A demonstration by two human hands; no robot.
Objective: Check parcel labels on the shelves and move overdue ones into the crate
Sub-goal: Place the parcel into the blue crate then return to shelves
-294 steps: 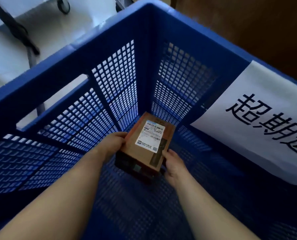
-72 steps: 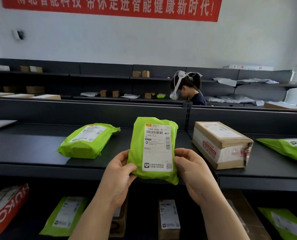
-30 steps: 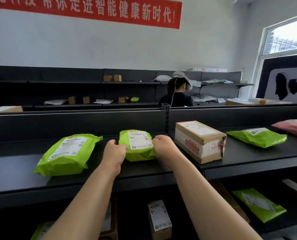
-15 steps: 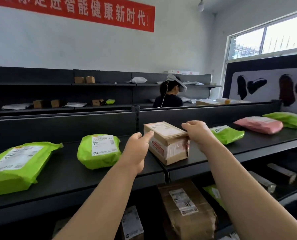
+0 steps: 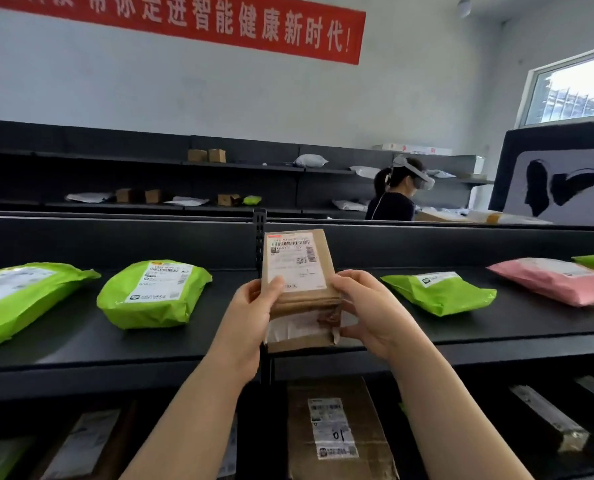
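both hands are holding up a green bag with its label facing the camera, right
No, the head view shows the left hand and right hand holding up a brown cardboard box, not a green bag; its label faces the camera.

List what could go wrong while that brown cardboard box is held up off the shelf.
1. The left hand and right hand grip only the lower half of the brown cardboard box, raised over the front edge of the black shelf; it might tip or slip.
2. The left thumb overlaps the lower corner of the white label, so print there may go unread.
3. Crumpled tape on its near end may tear open.
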